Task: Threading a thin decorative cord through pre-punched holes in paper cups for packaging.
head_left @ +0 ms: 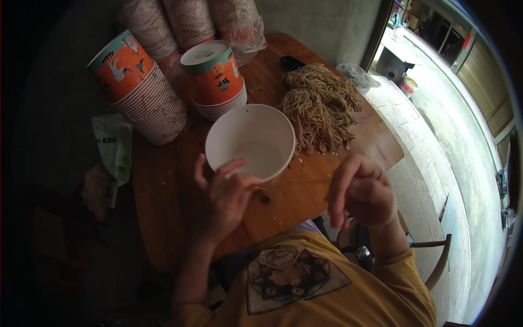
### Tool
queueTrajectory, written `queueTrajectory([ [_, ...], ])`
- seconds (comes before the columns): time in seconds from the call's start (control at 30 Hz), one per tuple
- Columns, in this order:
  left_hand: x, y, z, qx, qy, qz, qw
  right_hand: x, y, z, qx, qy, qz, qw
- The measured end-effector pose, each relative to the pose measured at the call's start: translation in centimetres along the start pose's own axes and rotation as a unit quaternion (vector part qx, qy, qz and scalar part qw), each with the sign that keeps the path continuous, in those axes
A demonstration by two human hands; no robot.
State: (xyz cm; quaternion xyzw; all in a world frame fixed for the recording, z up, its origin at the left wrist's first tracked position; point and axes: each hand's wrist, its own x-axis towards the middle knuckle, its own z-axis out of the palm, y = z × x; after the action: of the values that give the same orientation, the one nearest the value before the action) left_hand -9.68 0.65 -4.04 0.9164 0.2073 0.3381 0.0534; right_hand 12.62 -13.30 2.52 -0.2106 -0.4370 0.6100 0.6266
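A white-lined paper bucket stands on the wooden table in front of me, its mouth facing up and a small hole near its far rim. My left hand is at the near rim, with a finger reaching over the edge and the thumb outside. My right hand is raised over the table's right side, apart from the bucket, fingers curled. A faint thin line runs between the hands; whether the right fingers grip it is unclear. Beyond lies a heap of tan twine pieces.
Nested orange-and-teal paper buckets stand behind, beside a leaning stack. More stacks in clear plastic stand by the wall. A dark object and a clear bag are near the twine. The wooden table has rounded corners.
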Motion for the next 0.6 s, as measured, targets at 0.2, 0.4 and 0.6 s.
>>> queueTrajectory([
  [0.2, 1.6, -6.0, -4.3, -0.126, -0.086, -0.088, 0.984, 1.7, -1.8, -3.9, -0.008, 0.032, -0.11, 0.993],
  [0.4, 2.0, -11.3, -7.3, -0.148, -0.165, -0.116, 0.968, 3.5, -1.4, -5.6, -0.147, 0.112, -0.073, 0.98],
  [0.6, 2.9, -13.1, -6.7, -0.106, -0.158, -0.089, 0.978, 3.7, -0.3, -6.6, -0.082, 0.05, -0.05, 0.994],
])
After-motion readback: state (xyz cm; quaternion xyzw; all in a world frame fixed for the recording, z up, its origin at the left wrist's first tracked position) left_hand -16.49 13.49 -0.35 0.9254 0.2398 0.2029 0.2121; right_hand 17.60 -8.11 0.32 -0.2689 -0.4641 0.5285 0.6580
